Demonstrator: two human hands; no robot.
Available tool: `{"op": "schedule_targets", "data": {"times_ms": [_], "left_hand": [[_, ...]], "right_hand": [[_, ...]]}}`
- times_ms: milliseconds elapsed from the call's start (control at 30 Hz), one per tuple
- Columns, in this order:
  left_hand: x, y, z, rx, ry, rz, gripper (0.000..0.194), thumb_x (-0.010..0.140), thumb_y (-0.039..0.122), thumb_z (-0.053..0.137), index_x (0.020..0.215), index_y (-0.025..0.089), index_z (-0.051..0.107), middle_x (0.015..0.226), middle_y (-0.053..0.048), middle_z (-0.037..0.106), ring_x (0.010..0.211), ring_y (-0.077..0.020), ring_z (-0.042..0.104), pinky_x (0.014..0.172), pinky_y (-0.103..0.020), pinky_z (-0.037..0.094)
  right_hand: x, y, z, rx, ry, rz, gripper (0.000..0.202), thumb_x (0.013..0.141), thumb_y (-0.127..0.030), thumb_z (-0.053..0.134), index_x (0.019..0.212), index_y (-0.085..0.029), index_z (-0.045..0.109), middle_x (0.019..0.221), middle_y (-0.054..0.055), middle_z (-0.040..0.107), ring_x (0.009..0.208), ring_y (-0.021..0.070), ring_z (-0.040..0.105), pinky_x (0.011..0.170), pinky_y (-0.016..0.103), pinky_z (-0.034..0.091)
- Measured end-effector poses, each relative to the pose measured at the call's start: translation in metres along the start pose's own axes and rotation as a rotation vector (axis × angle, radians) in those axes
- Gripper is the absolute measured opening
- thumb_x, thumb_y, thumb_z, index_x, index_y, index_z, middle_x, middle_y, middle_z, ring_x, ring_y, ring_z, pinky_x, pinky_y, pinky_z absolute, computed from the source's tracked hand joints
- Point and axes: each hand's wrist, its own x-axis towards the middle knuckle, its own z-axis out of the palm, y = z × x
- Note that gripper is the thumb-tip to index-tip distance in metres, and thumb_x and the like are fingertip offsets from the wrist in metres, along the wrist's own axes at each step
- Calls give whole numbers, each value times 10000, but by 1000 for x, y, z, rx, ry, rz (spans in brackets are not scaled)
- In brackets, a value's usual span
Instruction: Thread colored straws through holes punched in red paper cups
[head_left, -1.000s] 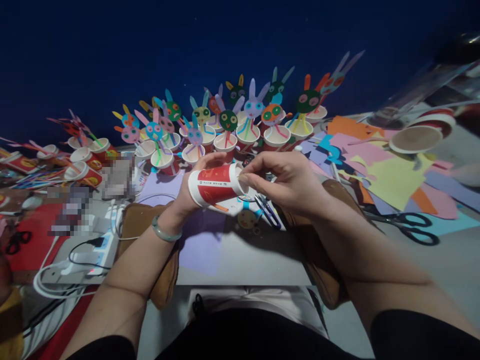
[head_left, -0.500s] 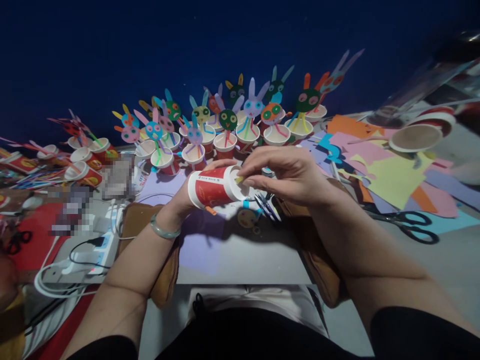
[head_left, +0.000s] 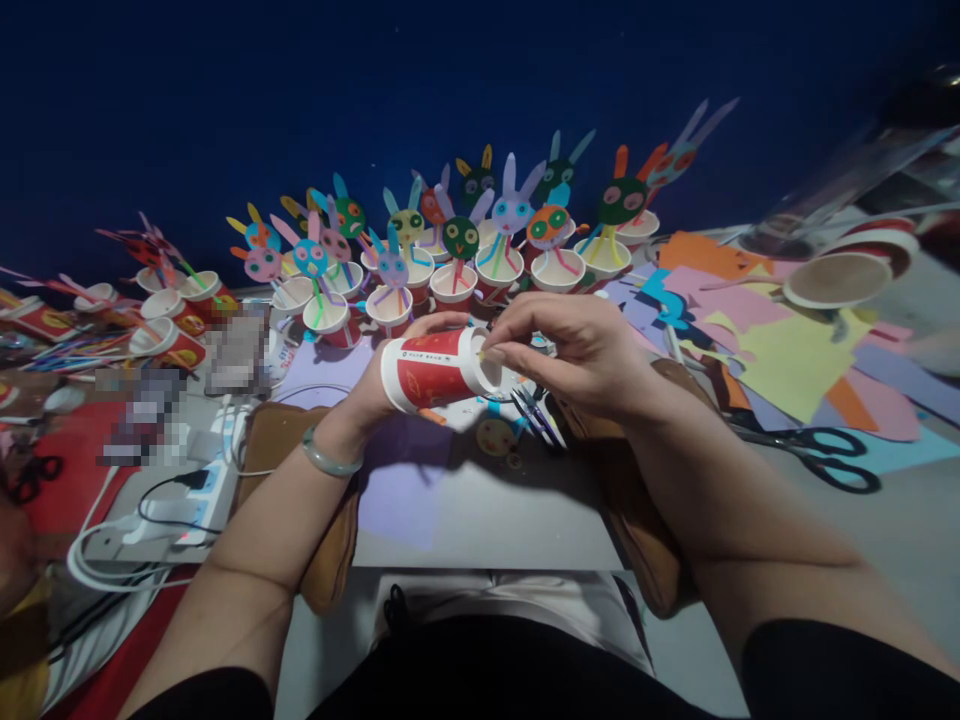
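Observation:
My left hand (head_left: 376, 378) is wrapped round a red and white paper cup (head_left: 437, 367), which lies on its side in the air above the table. An orange strip (head_left: 433, 415) sticks out below the cup. The fingertips of my right hand (head_left: 559, 345) are pinched at the cup's right end, on a small yellowish piece (head_left: 482, 356); its kind is too small to tell. Under the hands, a round yellow paper face (head_left: 495, 437) rests on the table beside scissors with purple handles (head_left: 538, 418). A purple paper sheet (head_left: 401, 485) lies beneath the cup.
Several paper cups with rabbit-faced paper figures (head_left: 454, 280) stand along the back. Coloured paper scraps (head_left: 795, 360) and black-handled scissors (head_left: 832, 455) lie at the right. A power strip (head_left: 206, 495) with cables is at the left. Brown pads (head_left: 281, 445) lie under my forearms.
The cup has turned slightly in my left hand, and the orange strip under it shows less. My right fingertips stay at the cup's end. The whole view has shifted a little.

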Motion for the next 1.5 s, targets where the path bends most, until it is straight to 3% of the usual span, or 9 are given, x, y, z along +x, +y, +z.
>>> {"op": "schedule_targets", "data": {"times_ms": [200, 367, 533, 667, 933, 1033, 1200, 1367, 1500], "left_hand": [[1, 5, 7, 52, 230, -20, 860, 615, 535, 968, 1355, 245, 641, 1368, -116, 696, 1261, -293, 693, 1106, -437, 563], [-2, 14, 11, 60, 321, 22, 937, 554, 555, 993, 1353, 231, 627, 1339, -115, 694, 1222, -281, 695, 1082, -422, 570], [-2, 7, 5, 78, 276, 10, 930, 580, 523, 992, 1388, 258, 616, 1398, -114, 676, 1298, -308, 669, 1126, -467, 554], [0, 0, 2, 22, 212, 64, 876, 648, 521, 962, 1404, 261, 605, 1417, -113, 665, 1309, -313, 668, 1133, -490, 554], [-2, 5, 1, 103, 217, -32, 876, 655, 523, 949, 1401, 245, 584, 1434, -127, 647, 1315, -333, 661, 1137, -526, 557], [-1, 8, 2, 104, 229, -19, 884, 641, 530, 954, 1389, 236, 585, 1425, -130, 656, 1289, -317, 676, 1123, -500, 566], [2, 11, 5, 96, 287, -27, 821, 648, 513, 957, 1334, 217, 616, 1372, -130, 687, 1247, -298, 692, 1119, -471, 558], [4, 10, 6, 60, 327, -94, 767, 645, 512, 954, 1287, 214, 659, 1285, -124, 723, 1202, -289, 698, 1077, -444, 574], [4, 9, 2, 123, 372, -55, 590, 754, 566, 862, 1213, 220, 730, 1354, -123, 686, 1245, -292, 667, 1108, -474, 548]], "right_hand": [[-2, -6, 8, -55, 74, 151, 114, 915, -265, 672, 818, -212, 697, 774, 9, 730, 671, 137, 624, 650, 278, 513], [-3, -8, 16, 25, 133, 249, 107, 890, -241, 681, 804, -180, 699, 747, 14, 716, 665, 134, 605, 643, 279, 502], [-2, -6, 18, 248, 188, 289, 208, 887, -371, 762, 850, -167, 741, 723, 13, 700, 619, 121, 585, 594, 281, 495], [1, -2, 16, 398, 196, 284, 329, 793, -472, 870, 851, -165, 765, 769, 26, 730, 663, 128, 615, 606, 277, 503], [0, 1, 20, 284, 200, 247, 356, 868, -521, 798, 818, -171, 760, 730, 17, 703, 639, 118, 569, 609, 280, 481], [0, 5, 18, 233, 204, 242, 416, 848, -578, 798, 931, -172, 761, 859, 44, 738, 729, 140, 626, 671, 289, 524], [2, 14, 22, 155, 88, 185, 765, 652, -590, 937, 1259, -196, 687, 1223, 99, 725, 991, 217, 695, 821, 332, 572], [0, 25, 30, 184, 5, 255, 640, 748, -501, 889, 1257, -187, 662, 1036, 52, 739, 819, 179, 681, 697, 291, 539], [3, 41, 28, 369, -3, 348, 656, 687, -530, 925, 1178, -208, 630, 967, 28, 730, 786, 173, 687, 671, 282, 545]]}}
